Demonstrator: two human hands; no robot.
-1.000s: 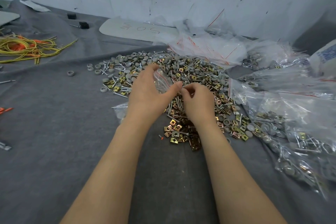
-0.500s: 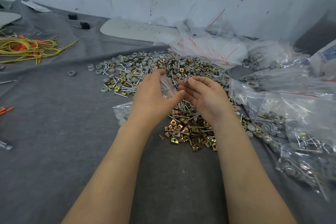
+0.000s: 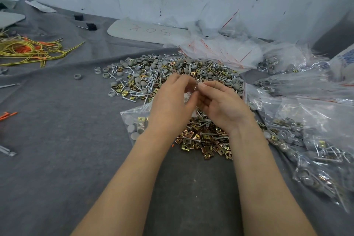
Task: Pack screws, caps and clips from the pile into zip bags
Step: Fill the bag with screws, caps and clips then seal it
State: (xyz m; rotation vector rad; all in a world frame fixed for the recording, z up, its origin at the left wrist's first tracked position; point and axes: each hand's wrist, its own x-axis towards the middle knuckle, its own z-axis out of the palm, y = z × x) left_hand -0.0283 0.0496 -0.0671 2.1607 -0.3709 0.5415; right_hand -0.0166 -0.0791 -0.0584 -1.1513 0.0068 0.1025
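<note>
Surface (image 3: pixel 63 168) lies bare left of the bag (image 3: pixel 132 120); I see left hand (image 3: pixel 172 106) and right hand (image 3: pixel 222 107) pinching its top edge.

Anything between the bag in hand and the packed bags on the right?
Nothing visible. Left hand and right hand pinch the zip bag over the pile, whose low edge alone lies before the packed bags.

Yellow and orange cords (image 3: pixel 28 50) lie left on grey cloth (image 3: pixel 57 159); 2 black blocks (image 3: pixel 79 17) sit beside a scribbled grey panel (image 3: pixel 147 31).
</note>
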